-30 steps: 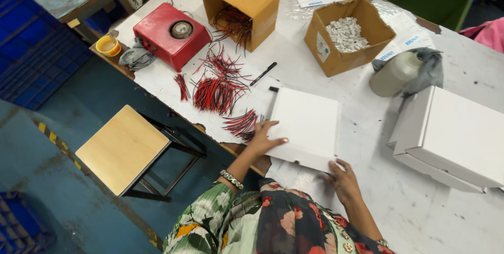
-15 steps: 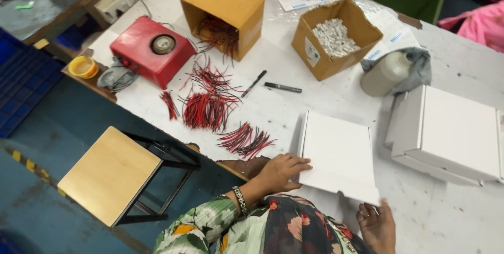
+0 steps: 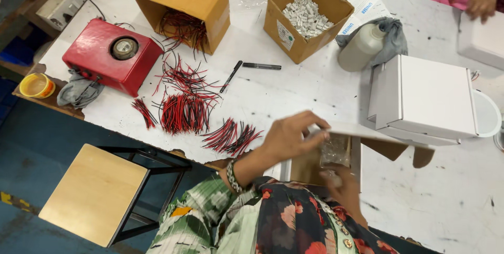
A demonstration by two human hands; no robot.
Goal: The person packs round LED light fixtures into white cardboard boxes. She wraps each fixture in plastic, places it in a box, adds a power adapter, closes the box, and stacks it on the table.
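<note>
Holding up the box [image 3: 320,164] lid [image 3: 378,130], the left hand [image 3: 291,137] grips its edge. The lid lies flat, long side left to right. The right hand [image 3: 344,188] pinches a clear bag [image 3: 336,151] inside.

My left hand [image 3: 291,136] held up the lid [image 3: 378,132] of the box [image 3: 320,162] before me, my right hand [image 3: 344,188] inside it. Wires [image 3: 184,112] lay left; a closed box [image 3: 425,99] sat right, a bottle [image 3: 362,49] behind it.

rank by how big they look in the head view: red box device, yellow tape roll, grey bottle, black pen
1. red box device
2. grey bottle
3. yellow tape roll
4. black pen, longer than the roll is wide but far thinner, so this is a close call
</note>
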